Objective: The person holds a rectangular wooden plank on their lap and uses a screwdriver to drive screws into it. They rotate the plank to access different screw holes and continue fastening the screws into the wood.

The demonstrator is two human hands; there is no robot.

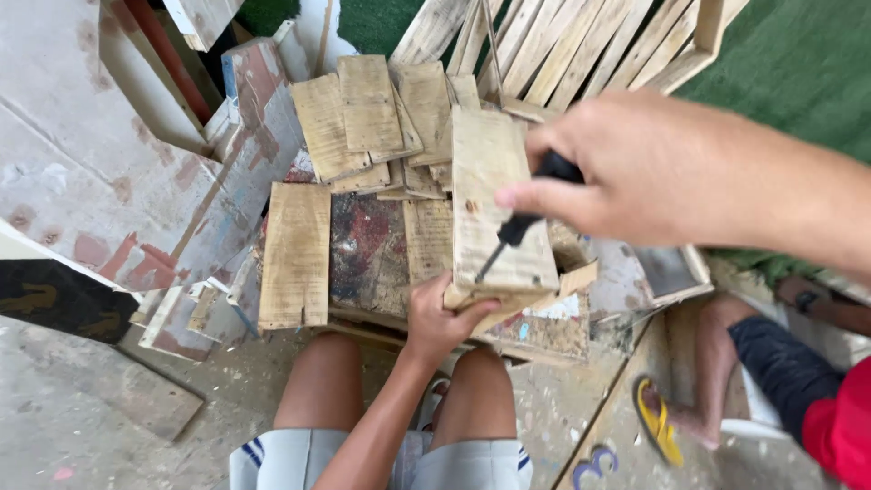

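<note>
While the right hand (653, 172) drives a black-handled screwdriver (517, 227) into the wood plank (494, 195), left hand (440, 318) steadies it from below

Right fingers pinch the handle, tip w/ shaft angled down-left onto the plank face; left fingers curl round the plank's near edge, over a stack of planks (372, 118) on the paint-stained board (367, 249). Judging by this: keep tip off the left thumb, press along the shaft, hold plank flat so it can't tilt. Another person's leg & yellow sandal (658, 417) at right
</note>
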